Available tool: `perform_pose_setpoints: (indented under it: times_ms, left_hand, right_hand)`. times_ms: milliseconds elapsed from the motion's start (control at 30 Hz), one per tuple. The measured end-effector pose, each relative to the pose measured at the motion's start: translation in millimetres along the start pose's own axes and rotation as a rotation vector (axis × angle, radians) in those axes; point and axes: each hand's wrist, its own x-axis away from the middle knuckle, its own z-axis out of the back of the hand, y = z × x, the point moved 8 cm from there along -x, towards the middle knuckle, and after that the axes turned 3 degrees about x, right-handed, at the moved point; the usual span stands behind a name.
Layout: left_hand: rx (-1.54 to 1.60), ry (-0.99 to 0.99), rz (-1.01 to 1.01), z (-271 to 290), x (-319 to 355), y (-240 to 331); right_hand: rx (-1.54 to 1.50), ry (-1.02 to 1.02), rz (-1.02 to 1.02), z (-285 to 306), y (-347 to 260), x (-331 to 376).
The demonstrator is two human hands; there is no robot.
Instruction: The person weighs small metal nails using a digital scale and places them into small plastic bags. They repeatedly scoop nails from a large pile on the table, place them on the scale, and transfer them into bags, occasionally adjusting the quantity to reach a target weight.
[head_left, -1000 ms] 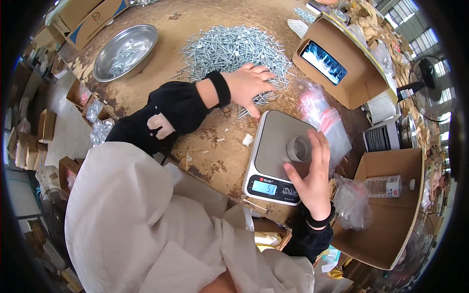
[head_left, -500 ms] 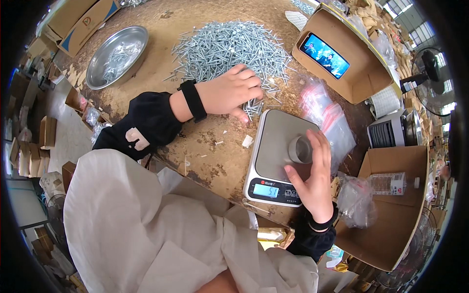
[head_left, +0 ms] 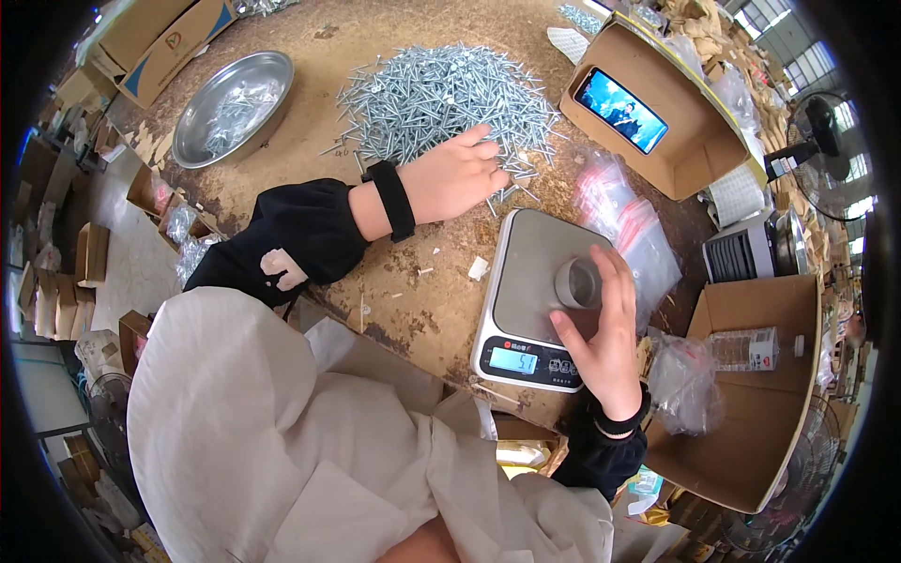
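A large heap of silver screws [head_left: 441, 98] lies on the worn brown table. My left hand [head_left: 455, 176], with a black band at its wrist, is at the heap's near edge, fingers curled down over some screws; its thumb is hidden. A white digital scale [head_left: 530, 239] with a grey metal plate sits in front of me, its display lit. On the plate stands a small round cup [head_left: 576, 283]. My right hand [head_left: 612, 328] is beside it, fingers stretched along the cup's right side and thumb apart near its front. Whether anything lies in the cup I cannot tell.
Clear zip bags [head_left: 648, 253] with red strips lie right of the scale. A metal bowl [head_left: 282, 94] holding small clear packets stands far left. A phone [head_left: 621, 110] rests in a cardboard box at the far right; another carton [head_left: 741, 441] holds a plastic bottle.
My left hand's fingers have curled in, and the hand has shifted slightly right. Fewer screws show beneath it. My right hand and the cup have stayed in place.
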Motion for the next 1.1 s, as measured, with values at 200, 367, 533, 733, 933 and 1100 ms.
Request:
perform_pose_setpoints:
  times_ms: [200, 367, 533, 733, 933, 1100]
  left_hand:
    - [-0.034, -0.032, 0.038, 0.7, -1.6, -0.8]
    - [-0.125, -0.034, 0.226, 14.5, 2.8, 4.3]
    - [0.082, 0.017, 0.206, 22.6, -0.7, 17.7]
    - [0.193, -0.070, 0.031, -15.3, -10.9, 3.2]
    - [0.170, -0.130, 0.099, -17.3, -20.7, 0.6]
    - [0.209, -0.166, 0.099, -18.7, -24.0, -0.9]
  right_hand:
    - [-0.002, 0.013, 0.020, 1.7, -0.3, 0.3]
    - [0.022, 0.028, 0.006, 4.3, -0.9, 0.9]
    - [0.038, 0.030, 0.005, 3.8, -2.2, 0.8]
    - [0.035, 0.028, 0.005, 4.4, -3.3, 0.8]
    - [0.034, 0.013, 0.008, 4.7, -2.1, -0.9]
    - [0.039, 0.006, 0.013, 5.1, -3.3, -0.2]
